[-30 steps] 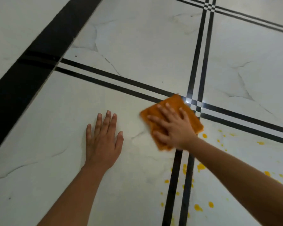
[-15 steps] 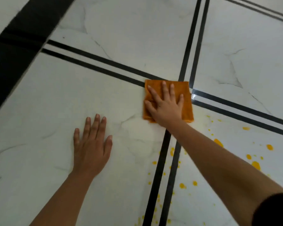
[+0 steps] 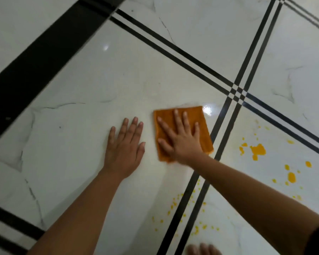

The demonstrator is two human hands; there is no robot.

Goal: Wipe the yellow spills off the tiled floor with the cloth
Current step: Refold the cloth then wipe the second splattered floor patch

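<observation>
Both hands lie flat on the floor [image 3: 81, 89] in my head view. My right hand [image 3: 180, 140] is spread wide and presses down on the cloth [image 3: 201, 115]. My left hand [image 3: 124, 150] rests open beside it, grabbing nothing, and props me up. I see the cloth on a clean tile, left of the black lines [image 3: 223, 124]. Yellow spills [image 3: 258, 150] sit well to the right, past those lines, and small dots [image 3: 173, 203] dot the tiles near my arm. I think most of the wiping is left to do.
</observation>
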